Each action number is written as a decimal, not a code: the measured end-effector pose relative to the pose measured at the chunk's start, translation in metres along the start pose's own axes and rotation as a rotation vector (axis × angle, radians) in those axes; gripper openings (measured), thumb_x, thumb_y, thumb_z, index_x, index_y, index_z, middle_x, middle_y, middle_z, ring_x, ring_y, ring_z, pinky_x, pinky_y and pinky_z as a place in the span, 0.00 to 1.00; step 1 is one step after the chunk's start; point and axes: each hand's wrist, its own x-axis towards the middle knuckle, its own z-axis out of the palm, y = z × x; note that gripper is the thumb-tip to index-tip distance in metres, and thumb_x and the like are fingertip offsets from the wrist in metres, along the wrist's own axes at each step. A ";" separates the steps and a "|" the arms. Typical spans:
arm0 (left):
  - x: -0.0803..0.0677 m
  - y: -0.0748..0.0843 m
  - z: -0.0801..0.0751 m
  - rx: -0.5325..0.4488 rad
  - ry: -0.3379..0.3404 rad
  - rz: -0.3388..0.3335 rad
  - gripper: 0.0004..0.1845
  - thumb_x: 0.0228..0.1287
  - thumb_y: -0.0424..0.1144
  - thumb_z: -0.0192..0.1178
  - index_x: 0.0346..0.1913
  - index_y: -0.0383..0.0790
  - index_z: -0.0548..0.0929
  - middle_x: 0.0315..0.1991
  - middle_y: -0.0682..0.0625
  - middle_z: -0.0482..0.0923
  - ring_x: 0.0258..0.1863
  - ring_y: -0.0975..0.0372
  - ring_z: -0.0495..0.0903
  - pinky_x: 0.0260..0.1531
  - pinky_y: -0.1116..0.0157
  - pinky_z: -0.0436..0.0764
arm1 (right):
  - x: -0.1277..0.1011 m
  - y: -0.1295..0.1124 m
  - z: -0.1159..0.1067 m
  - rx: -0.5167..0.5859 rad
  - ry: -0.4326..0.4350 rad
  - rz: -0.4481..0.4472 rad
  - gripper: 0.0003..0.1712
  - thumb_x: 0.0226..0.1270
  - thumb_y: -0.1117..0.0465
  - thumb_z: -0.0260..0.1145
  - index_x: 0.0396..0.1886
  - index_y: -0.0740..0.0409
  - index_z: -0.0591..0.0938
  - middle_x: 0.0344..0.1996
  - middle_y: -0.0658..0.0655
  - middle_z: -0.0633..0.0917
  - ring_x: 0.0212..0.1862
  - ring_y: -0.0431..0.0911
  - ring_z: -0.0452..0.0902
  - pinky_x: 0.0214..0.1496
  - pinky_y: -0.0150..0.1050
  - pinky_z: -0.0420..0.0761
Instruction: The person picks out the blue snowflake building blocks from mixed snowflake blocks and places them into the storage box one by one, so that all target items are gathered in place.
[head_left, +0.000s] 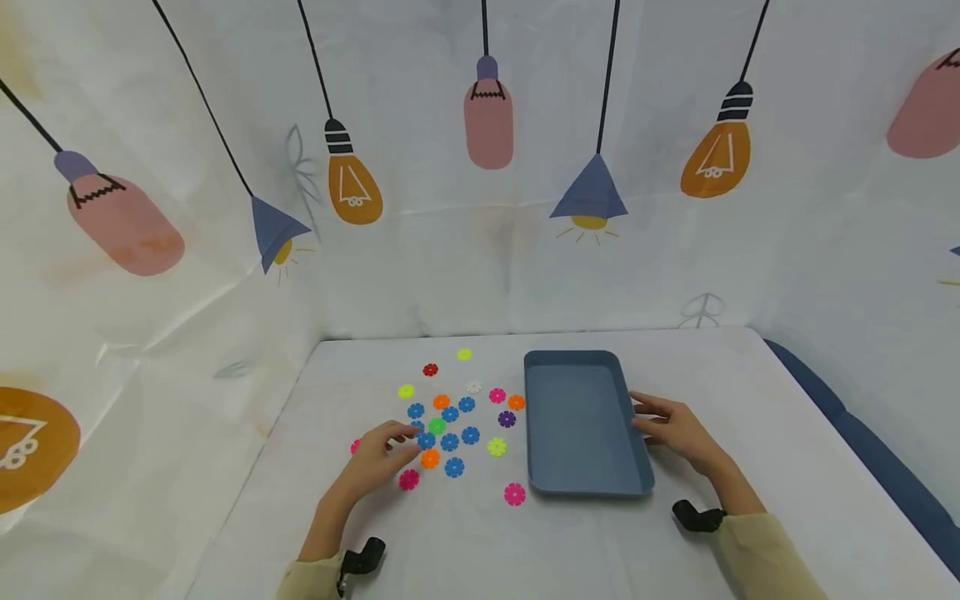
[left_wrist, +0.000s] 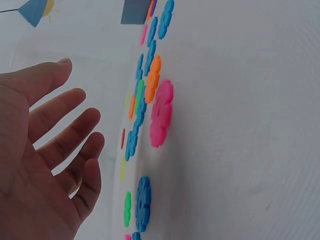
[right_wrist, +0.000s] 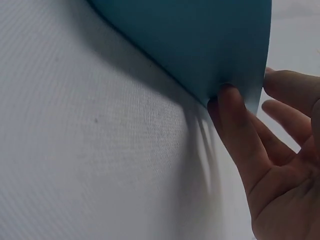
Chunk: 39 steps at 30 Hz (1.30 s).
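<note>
Loosely bent, the fingers of my left hand (head_left: 381,457) hover over the left side of a scatter of small notched plastic discs, with nothing held. In the left wrist view, the hand (left_wrist: 57,137) stands apart from a pink disc (left_wrist: 161,114) and a blue disc (left_wrist: 143,204). My right hand (head_left: 681,433) holds the right side of a blue-grey rectangular tray (head_left: 588,417), which lies flat. In the right wrist view, fingers press the tray's outer wall (right_wrist: 200,45) and the thumb reaches its rim. Nothing lies inside the tray.
Blue, orange, pink, yellow and other discs (head_left: 449,442) lie spread left of the tray on the white-covered table (head_left: 570,550). A single pink disc (head_left: 514,494) sits by the tray's near left corner. A lamp-patterned sheet (head_left: 420,275) hangs behind and along both sides.
</note>
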 end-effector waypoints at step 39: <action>0.029 0.017 0.043 -0.035 -0.109 0.035 0.18 0.64 0.46 0.66 0.53 0.42 0.84 0.43 0.54 0.80 0.43 0.59 0.76 0.44 0.63 0.79 | -0.002 -0.004 0.004 0.111 -0.009 0.130 0.37 0.70 0.59 0.64 0.74 0.59 0.62 0.62 0.77 0.69 0.48 0.53 0.77 0.36 0.44 0.83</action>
